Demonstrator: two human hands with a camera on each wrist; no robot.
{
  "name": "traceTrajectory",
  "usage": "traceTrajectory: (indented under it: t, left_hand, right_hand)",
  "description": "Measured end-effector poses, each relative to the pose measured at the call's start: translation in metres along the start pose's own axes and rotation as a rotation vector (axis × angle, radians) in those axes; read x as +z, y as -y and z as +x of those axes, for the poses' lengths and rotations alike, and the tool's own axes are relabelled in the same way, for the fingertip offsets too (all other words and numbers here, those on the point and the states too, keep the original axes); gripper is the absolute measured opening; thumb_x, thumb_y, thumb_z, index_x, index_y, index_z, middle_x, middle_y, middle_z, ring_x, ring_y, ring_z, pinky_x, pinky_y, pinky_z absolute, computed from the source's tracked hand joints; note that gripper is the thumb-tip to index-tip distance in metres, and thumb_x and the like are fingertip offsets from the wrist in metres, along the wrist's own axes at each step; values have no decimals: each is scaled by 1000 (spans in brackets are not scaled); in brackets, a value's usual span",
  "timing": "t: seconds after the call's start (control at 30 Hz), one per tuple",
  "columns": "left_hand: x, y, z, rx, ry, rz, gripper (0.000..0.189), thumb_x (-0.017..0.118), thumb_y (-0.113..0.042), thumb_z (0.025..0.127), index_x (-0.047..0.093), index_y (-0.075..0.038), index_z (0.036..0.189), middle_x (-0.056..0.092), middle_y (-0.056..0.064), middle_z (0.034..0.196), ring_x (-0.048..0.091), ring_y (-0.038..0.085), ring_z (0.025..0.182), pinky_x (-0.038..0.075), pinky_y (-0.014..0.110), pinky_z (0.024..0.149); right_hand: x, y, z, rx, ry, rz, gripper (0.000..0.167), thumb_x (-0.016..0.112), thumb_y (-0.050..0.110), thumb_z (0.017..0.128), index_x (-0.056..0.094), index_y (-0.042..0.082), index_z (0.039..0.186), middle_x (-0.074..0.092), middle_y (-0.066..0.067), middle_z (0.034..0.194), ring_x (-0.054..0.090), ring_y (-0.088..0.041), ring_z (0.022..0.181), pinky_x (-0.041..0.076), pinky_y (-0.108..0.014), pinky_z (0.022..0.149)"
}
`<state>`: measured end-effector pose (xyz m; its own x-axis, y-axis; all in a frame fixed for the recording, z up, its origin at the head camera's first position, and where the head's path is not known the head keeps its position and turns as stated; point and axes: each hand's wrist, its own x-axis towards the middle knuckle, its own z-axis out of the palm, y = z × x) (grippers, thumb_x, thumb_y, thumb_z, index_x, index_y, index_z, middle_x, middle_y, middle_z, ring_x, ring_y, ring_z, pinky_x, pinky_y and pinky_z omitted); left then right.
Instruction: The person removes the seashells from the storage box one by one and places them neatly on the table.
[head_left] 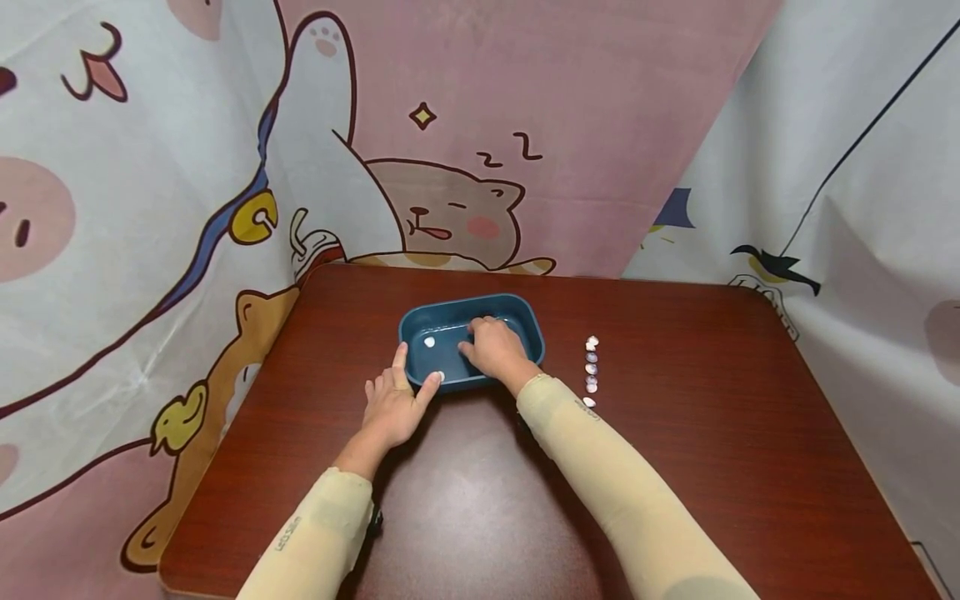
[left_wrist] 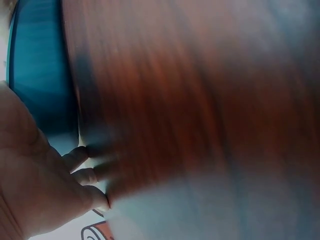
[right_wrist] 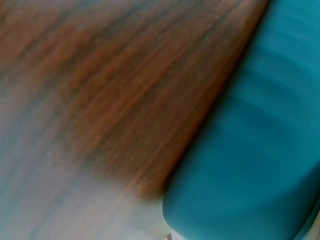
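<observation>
A blue rectangular tub (head_left: 420, 317) stands on the table. My left hand (head_left: 393, 406) rests against its near left corner, fingers spread; the left wrist view also shows the hand (left_wrist: 40, 170) beside the tub's wall (left_wrist: 42, 65). Over the near rim, my right hand (head_left: 495, 346) reaches inside with bent fingers. Whatever lies under its fingertips is hidden. A small white shell (head_left: 429, 342) lies on the tub's floor, left of that hand. Near the left thumb is another whitish spot, too small to tell. The right wrist view holds only the tub's outer wall (right_wrist: 250, 150) and tabletop.
Several small white and purplish shells (head_left: 592, 368) lie in a line on the brown table (head_left: 697, 417), right of the tub. Cartoon-printed cloth (head_left: 600, 125) hangs behind the table and along both sides.
</observation>
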<state>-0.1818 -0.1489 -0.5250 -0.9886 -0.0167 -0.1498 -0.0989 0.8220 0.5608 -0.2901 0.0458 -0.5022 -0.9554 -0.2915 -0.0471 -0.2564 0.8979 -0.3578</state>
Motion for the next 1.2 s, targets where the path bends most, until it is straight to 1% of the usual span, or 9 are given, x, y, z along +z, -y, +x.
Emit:
traceTrajectory:
  t: [0.17, 0.3, 0.53, 0.77, 0.83, 0.93, 1.07, 1.13, 1.2]
  left_hand:
    - [-1, -1, -1, 4, -2, 4, 102, 29, -83, 101, -7, -19, 171, 37, 30, 161, 30, 48, 154, 7, 73, 130]
    - [-2, 0, -2, 10, -7, 4, 101, 29, -83, 102, -7, -19, 171, 38, 31, 160, 31, 48, 153, 7, 73, 130]
    - [-5, 0, -5, 18, -8, -6, 101, 31, -82, 102, -6, -18, 172, 39, 30, 159, 32, 48, 153, 8, 73, 130]
    - [-2, 1, -7, 23, -9, -9, 99, 33, -79, 104, -7, -20, 172, 40, 30, 158, 33, 48, 151, 8, 72, 130]
    - [-1, 2, -8, 15, -5, -7, 98, 33, -79, 104, -7, -21, 172, 40, 30, 159, 33, 48, 152, 8, 72, 130]
    - [0, 1, -8, 9, 1, -12, 98, 33, -79, 104, -7, -23, 172, 39, 30, 160, 32, 48, 152, 8, 72, 130]
    - [0, 2, -5, 14, -12, -10, 97, 31, -81, 103, -7, -25, 173, 39, 29, 160, 32, 48, 153, 7, 72, 130]
    - [0, 2, -3, 16, -21, -10, 98, 30, -82, 102, -7, -26, 173, 39, 28, 160, 31, 47, 153, 7, 72, 130]
    - [-2, 3, -1, 15, -24, -11, 97, 31, -82, 102, -6, -26, 172, 39, 28, 160, 31, 46, 154, 7, 72, 130]
  right_hand:
    - [-1, 1, 0, 8, 18, 3, 50, 69, 40, 105, 65, 9, 144, 69, -12, 142, 66, -29, 131, 52, -50, 115]
    - [-2, 2, -1, -3, 14, -8, 48, 70, 39, 105, 67, 8, 142, 70, -12, 139, 67, -29, 127, 54, -49, 112]
    - [0, 2, -1, -15, 24, -23, 50, 69, 40, 105, 67, 9, 143, 67, -13, 144, 65, -30, 133, 53, -49, 114]
    - [4, 2, -4, -15, 9, -36, 46, 68, 40, 105, 70, 9, 140, 69, -13, 139, 67, -29, 129, 54, -49, 112]
    - [4, 0, -6, -26, 23, -7, 47, 68, 40, 105, 69, 8, 140, 69, -13, 138, 67, -30, 129, 54, -49, 112]
    - [0, -6, -5, -36, 33, 67, 45, 68, 37, 106, 69, 7, 139, 70, -15, 138, 66, -31, 129, 53, -50, 112]
    - [-13, -19, 0, 28, 3, 138, 39, 65, 30, 108, 70, 6, 138, 71, -15, 138, 67, -31, 127, 53, -50, 112]
    - [-17, -25, 3, 53, 21, 145, 39, 62, 28, 109, 69, 4, 138, 70, -16, 139, 67, -32, 125, 53, -51, 112]
    - [-19, -28, 6, 56, 62, 152, 41, 62, 29, 109, 67, 2, 140, 70, -18, 140, 67, -32, 124, 53, -51, 112]
